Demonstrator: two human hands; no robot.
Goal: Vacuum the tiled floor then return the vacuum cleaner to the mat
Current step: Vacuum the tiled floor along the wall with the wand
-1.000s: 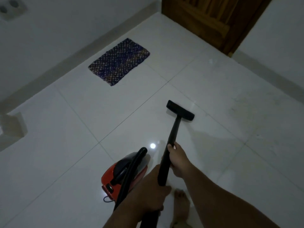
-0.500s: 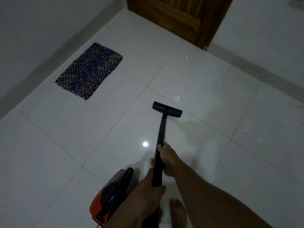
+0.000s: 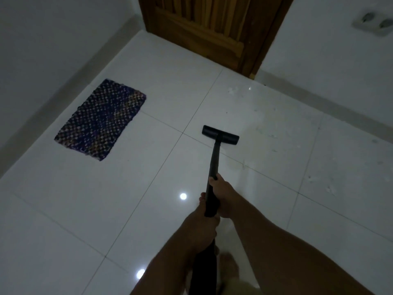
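- Fingers of both hands curl around the black wand [image 3: 213, 165]: right hand [image 3: 223, 199] higher up, left hand [image 3: 202, 226] lower.
- Floor nozzle [image 3: 220, 135] rests on the tiled floor [image 3: 106, 209], well apart from the mat [image 3: 101, 119].
- Pale specks beyond the nozzle suggest vacuuming is unfinished.
- Returning the cleaner to the bare mat remains; its body is out of view.

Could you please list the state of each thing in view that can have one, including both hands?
Left hand: grips the wand, nearer the body.
Right hand: grips the wand, farther along.
Wand: held at a slant, running down to the nozzle.
Nozzle: flat on the floor, beside a tile joint.
Mat: lying flat, nothing on it.
Floor: scattered pale specks ahead and right of the nozzle.
Door: looks shut.
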